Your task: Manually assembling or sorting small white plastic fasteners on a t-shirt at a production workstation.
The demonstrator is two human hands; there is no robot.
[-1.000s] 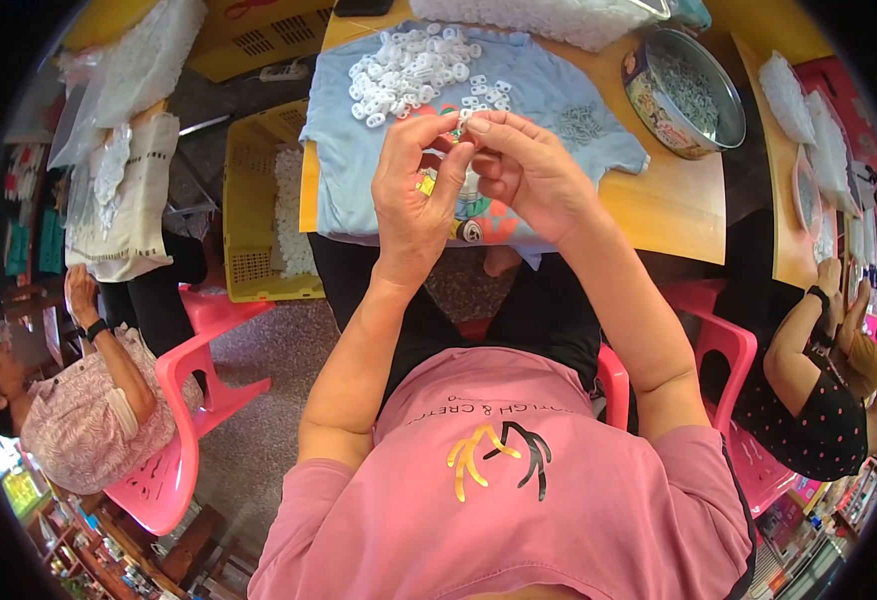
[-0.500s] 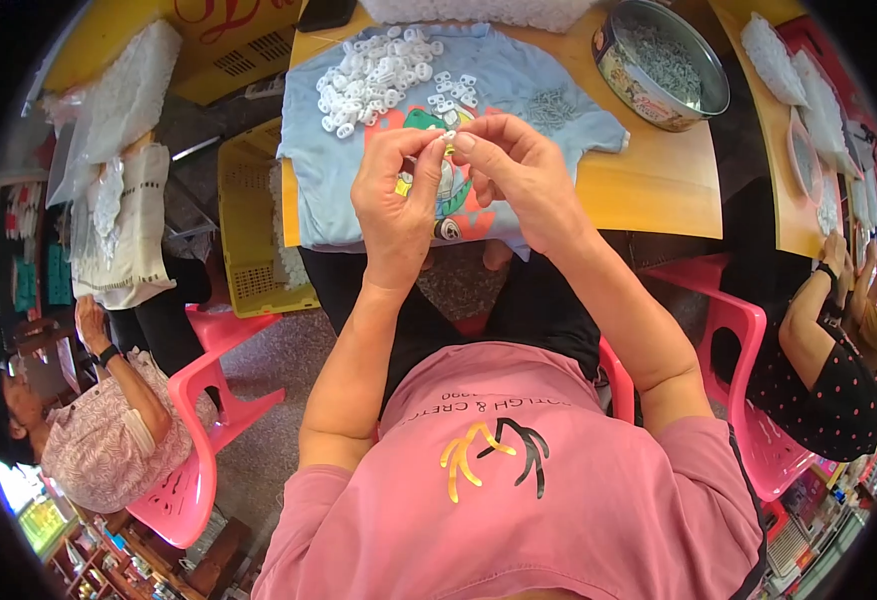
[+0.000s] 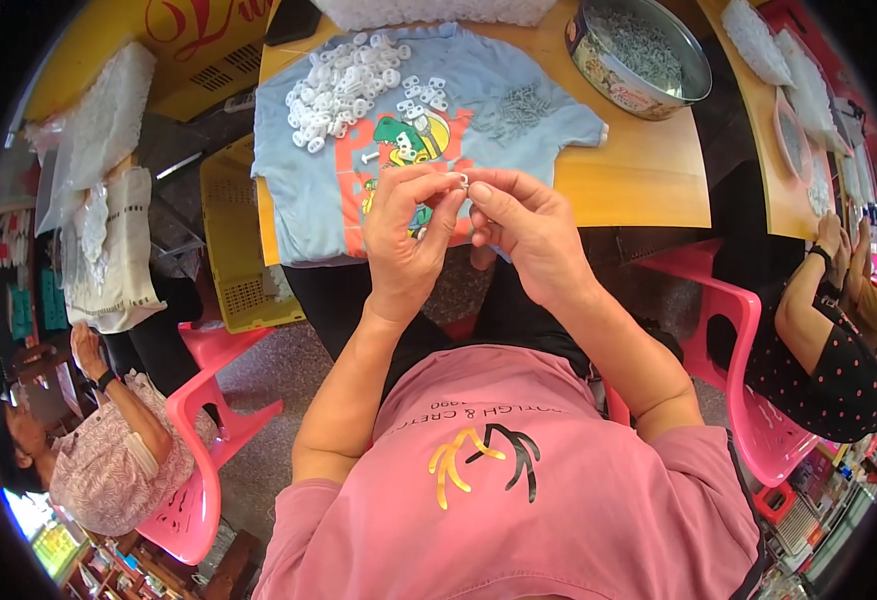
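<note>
cloth shirt (image 3: pixel 328 190) matt | tin (image 3: pixel 638 55) shiny metal | chair (image 3: pixel 718 330) glossy plastic

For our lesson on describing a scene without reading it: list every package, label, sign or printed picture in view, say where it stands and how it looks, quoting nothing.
Yellow sign board with red lettering: upper left, behind the table.
Round metal tin with a printed side band: table top, upper right, holding small grey parts.
Cartoon print in green, yellow and orange-red: on the light blue T-shirt spread on the table, just beyond the left hand and right hand.

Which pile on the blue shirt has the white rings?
The left pile of white plastic rings, at the shirt's far left corner; the right pile of grey metal screws is smaller and darker.
</note>
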